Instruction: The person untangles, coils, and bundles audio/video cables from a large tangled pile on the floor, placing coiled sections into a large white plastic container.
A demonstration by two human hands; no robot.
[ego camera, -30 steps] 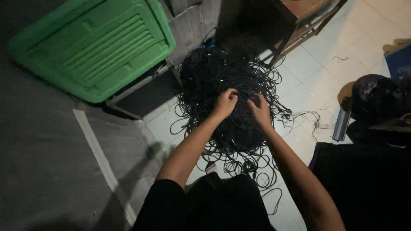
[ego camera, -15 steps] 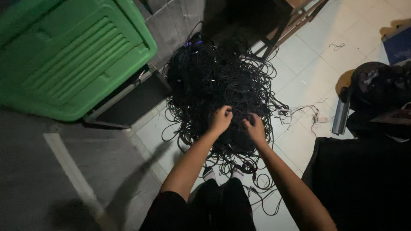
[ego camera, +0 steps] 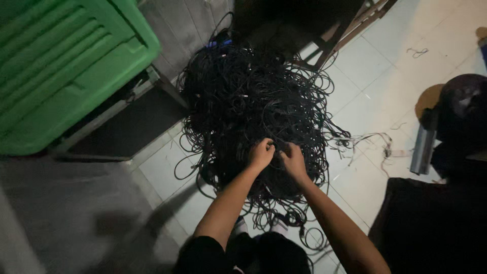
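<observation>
While gripping tangled black cables (ego camera: pixel 253 96), both hands (ego camera: pixel 278 156) beside green lid (ego camera: pixel 66 66).

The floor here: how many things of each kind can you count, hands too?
Hands: 2, left and right, both in the cable pile
Cable pile: 1
Green lid: 1
Grey tube: 1
Loose wire scraps: 1 clump
Total: 6

Hands: left hand (ego camera: pixel 261 153) and right hand (ego camera: pixel 294 161) pinch strands atop the tangled black cable pile (ego camera: pixel 248 101).
Surroundings: green bin lid (ego camera: pixel 61 66) beside it, white tiled floor (ego camera: pixel 385 76).
</observation>
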